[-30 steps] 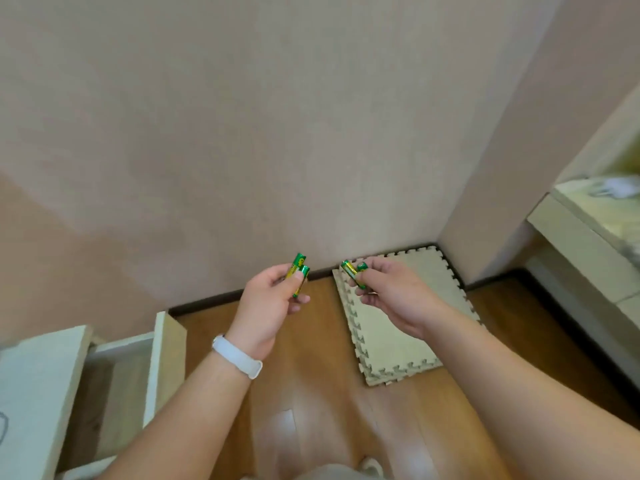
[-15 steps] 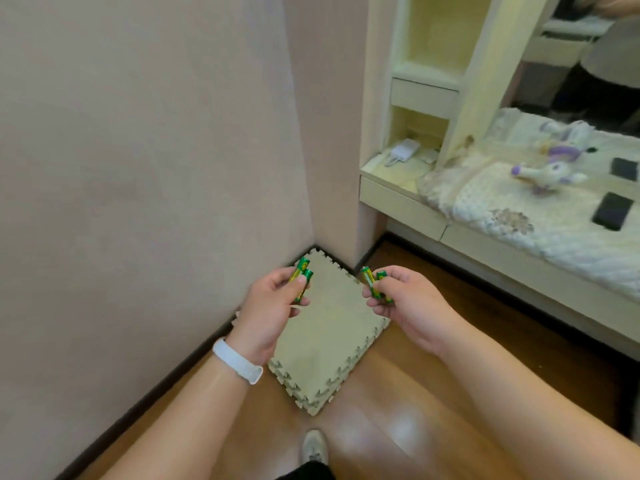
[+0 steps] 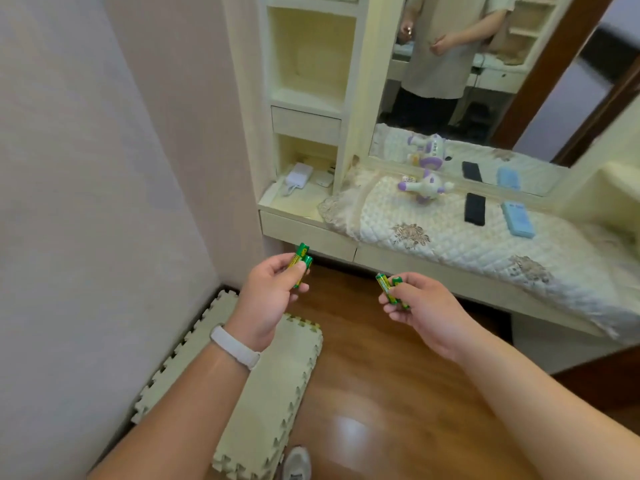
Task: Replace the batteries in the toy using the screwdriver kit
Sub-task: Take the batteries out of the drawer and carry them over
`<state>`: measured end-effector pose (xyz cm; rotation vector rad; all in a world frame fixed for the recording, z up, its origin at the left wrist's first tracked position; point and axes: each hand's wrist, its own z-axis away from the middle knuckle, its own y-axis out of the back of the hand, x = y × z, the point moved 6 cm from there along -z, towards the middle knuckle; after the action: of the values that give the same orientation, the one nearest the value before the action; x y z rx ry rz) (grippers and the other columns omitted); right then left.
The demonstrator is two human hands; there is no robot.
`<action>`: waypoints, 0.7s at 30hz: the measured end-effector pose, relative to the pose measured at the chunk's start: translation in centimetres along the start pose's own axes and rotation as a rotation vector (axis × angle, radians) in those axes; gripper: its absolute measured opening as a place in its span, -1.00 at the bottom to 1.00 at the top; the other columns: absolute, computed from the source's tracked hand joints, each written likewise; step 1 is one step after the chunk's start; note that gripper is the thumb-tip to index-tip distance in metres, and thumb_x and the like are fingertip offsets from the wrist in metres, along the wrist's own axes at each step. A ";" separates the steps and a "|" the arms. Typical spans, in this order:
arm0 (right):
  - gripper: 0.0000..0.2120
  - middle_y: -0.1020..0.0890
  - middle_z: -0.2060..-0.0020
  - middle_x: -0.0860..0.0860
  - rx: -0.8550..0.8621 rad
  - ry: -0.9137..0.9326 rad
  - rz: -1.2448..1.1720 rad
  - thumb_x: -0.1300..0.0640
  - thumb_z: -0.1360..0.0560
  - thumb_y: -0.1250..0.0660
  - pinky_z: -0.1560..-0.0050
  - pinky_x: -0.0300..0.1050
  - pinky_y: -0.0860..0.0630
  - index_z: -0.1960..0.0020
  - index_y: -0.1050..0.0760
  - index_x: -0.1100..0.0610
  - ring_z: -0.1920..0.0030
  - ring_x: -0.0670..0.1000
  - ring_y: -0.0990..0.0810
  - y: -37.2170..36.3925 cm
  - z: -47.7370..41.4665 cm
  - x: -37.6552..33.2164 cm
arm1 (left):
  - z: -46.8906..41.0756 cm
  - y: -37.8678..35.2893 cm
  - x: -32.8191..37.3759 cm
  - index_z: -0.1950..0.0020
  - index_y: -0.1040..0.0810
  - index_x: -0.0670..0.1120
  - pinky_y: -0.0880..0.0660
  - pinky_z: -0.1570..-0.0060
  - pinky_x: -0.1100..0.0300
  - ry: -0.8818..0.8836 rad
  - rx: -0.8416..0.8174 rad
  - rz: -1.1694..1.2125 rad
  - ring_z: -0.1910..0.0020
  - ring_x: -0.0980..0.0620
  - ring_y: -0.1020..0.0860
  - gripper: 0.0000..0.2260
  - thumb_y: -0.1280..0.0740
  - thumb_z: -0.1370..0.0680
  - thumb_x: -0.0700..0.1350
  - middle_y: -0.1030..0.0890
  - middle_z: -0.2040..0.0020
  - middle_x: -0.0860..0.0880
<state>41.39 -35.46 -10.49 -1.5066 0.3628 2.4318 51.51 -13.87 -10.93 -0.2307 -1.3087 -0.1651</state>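
The left grip (image 3: 273,299) is closed round the left pair of batteries (image 3: 300,262), two green cells side by side between thumb and fingers, their free ends pointing to about one o'clock. The right grip (image 3: 427,308) pinches the right pair of batteries (image 3: 388,289), also two green cells, with free ends pointing to about eleven o'clock. That makes four batteries, two to each grip. The grips are apart and both are held over the wooden floor (image 3: 381,393).

One toy (image 3: 424,187), white and purple, lies on its side at one o'clock from the grips, on the quilted cover (image 3: 450,244) spread over the tabletop (image 3: 311,233). At three o'clock of the toy lie two flat cases, apart from each other: one black case (image 3: 474,208), then one blue case (image 3: 517,219). The mirror (image 3: 450,81) behind them repeats all three.

At eleven o'clock, the open niche (image 3: 304,150) beside the cover holds one white adapter (image 3: 298,174) with its cord and a smaller white item I cannot identify. One shut drawer (image 3: 306,120) sits above this niche.

One foam mat (image 3: 263,403) lies on the floor at seven o'clock. One white wristband (image 3: 235,346) circles the left wrist.
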 end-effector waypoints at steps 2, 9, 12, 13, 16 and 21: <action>-0.85 -0.65 0.20 0.13 0.045 -0.016 -0.011 0.31 -0.56 -0.20 0.14 -0.11 -0.51 0.04 -0.55 0.18 0.26 -0.02 -0.56 0.5 -0.9 0.4 | -1.9 -1.1 -0.1 -0.14 -0.60 -0.05 -0.45 0.24 0.23 0.009 -0.051 -0.005 0.25 0.12 -0.58 -0.86 -0.29 -0.62 -0.15 -0.65 0.12 0.04; -0.85 -0.63 0.24 0.12 0.212 -0.019 -0.138 0.34 -0.56 -0.19 0.23 -0.16 -0.49 0.05 -0.52 0.20 0.30 -0.02 -0.55 5.6 -3.1 0.3 | -6.6 -7.9 -0.6 -0.13 -0.62 -0.02 -0.47 0.22 0.22 0.072 -0.224 -0.091 0.20 0.10 -0.60 -0.86 -0.31 -0.62 -0.11 -0.67 0.08 0.02; -0.87 -0.64 0.24 0.12 0.290 -0.004 -0.172 0.34 -0.56 -0.20 0.23 -0.15 -0.50 0.03 -0.53 0.23 0.29 -0.01 -0.55 9.8 -4.1 -0.2 | -8.6 -12.3 0.0 -0.12 -0.62 -0.01 -0.49 0.21 0.22 0.089 -0.285 -0.120 0.19 0.09 -0.60 -0.87 -0.32 -0.61 -0.11 -0.68 0.04 0.00; -0.87 -0.64 0.24 0.12 0.316 -0.005 -0.187 0.33 -0.56 -0.20 0.22 -0.15 -0.50 0.02 -0.53 0.24 0.28 -0.01 -0.56 11.3 -4.5 -0.2 | -9.3 -13.9 0.0 -0.11 -0.61 0.02 -0.49 0.21 0.23 0.095 -0.304 -0.137 0.18 0.10 -0.61 -0.87 -0.31 -0.61 -0.11 -0.68 0.02 0.00; -0.87 -0.64 0.23 0.11 0.368 -0.014 -0.228 0.32 -0.57 -0.20 0.20 -0.14 -0.50 0.00 -0.53 0.22 0.27 -0.01 -0.56 15.9 -6.2 0.5 | -11.4 -18.9 -0.4 -0.11 -0.59 0.04 -0.49 0.21 0.23 0.104 -0.361 -0.177 0.18 0.11 -0.62 -0.87 -0.30 -0.62 -0.11 -0.66 -0.02 -0.01; -0.88 -0.64 0.21 0.09 0.379 -0.029 -0.227 0.28 -0.58 -0.21 0.13 -0.13 -0.52 0.04 -0.52 0.18 0.23 -0.02 -0.57 23.5 -10.3 1.2 | -14.2 -27.2 -1.2 -0.13 -0.61 -0.04 -0.46 0.20 0.23 0.150 -0.364 -0.212 0.22 0.12 -0.59 -0.86 -0.30 -0.62 -0.15 -0.65 0.05 0.01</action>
<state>41.39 -60.90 -14.23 -1.2709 0.5753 2.0655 57.65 -43.81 -13.48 -0.3809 -1.1449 -0.5924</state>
